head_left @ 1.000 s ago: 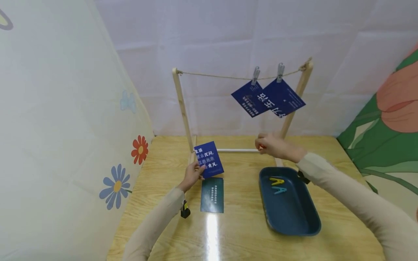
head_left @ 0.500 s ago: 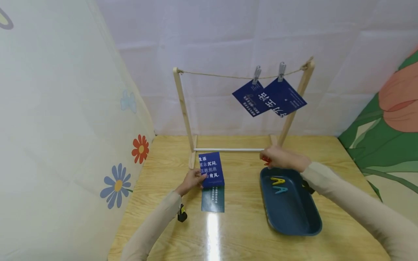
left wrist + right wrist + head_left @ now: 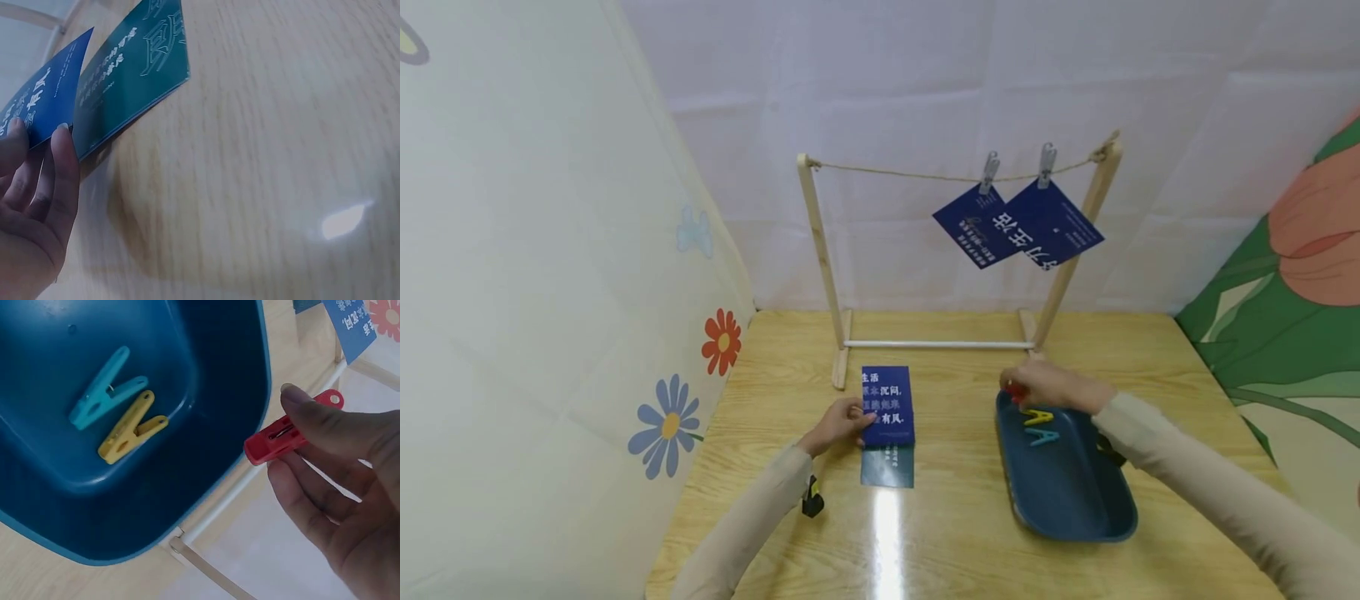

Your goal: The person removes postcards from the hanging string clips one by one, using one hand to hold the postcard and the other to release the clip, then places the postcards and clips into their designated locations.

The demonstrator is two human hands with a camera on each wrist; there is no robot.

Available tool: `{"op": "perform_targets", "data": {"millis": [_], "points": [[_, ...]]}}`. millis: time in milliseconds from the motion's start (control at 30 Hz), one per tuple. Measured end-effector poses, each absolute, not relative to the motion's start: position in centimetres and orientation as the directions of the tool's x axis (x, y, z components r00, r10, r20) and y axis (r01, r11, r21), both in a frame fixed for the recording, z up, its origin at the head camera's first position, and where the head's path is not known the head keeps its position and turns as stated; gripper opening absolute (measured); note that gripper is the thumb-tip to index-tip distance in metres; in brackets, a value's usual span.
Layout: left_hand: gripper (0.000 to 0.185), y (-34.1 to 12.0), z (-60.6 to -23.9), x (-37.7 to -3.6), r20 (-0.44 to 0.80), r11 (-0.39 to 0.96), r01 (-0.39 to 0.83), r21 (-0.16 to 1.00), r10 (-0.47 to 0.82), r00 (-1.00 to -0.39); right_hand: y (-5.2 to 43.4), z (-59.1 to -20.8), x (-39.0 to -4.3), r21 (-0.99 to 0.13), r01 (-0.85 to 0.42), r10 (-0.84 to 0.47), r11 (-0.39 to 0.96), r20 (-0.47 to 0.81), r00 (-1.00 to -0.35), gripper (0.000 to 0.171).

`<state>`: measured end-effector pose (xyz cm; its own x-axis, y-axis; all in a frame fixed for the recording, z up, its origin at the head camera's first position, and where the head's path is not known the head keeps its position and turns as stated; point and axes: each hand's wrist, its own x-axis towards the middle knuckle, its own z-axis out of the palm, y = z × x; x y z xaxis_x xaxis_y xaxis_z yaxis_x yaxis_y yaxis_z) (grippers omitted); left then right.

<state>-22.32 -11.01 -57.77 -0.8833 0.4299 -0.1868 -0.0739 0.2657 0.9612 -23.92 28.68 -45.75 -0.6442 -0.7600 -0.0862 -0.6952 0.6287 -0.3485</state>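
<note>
Now lower: left hand pinches blue card; right hand grips red peg.

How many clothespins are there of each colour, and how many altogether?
Red clothespin, held in the right hand: 1
Yellow clothespin in the blue tray: 1
Teal clothespin in the tray: 1
Grey clothespins on the string: 2
Total: 5
</note>
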Motion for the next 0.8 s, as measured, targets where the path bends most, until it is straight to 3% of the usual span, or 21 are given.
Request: {"op": "perform_targets", "data": {"millis": [133, 433, 567, 800], "points": [[0.026, -11.4, -57.9, -22.1, -0.177, 0.262, -0.059, 0.963, 0.453, -0.873, 28.8, -46.3, -23.4, -0.395, -0.645, -0.739, 0.654, -0.150, -0.657, 0.029], [0.026, -12.2, -58.3, -21.6, -0.196, 0.262, -0.058, 0.963, 0.539, -0.819, 29.6, -48.1, -22.2, -0.382, -0.696, -0.779, 0.608, -0.117, -0.616, 0.026], [0.027, -12.5, -58.2, -21.3, -0.213, 0.240, -0.085, 0.967, 0.578, -0.787, 29.7, -48.9, -21.8, -0.399, -0.675, -0.770, 0.620, -0.144, -0.622, 0.020], [0.024, -12.6, -58.1, -20.7, -0.279, 0.244, -0.160, 0.957, 0.609, -0.742, 29.8, -49.4, -21.3, -0.398, -0.706, -0.794, 0.585, -0.102, -0.600, 0.026]]}}
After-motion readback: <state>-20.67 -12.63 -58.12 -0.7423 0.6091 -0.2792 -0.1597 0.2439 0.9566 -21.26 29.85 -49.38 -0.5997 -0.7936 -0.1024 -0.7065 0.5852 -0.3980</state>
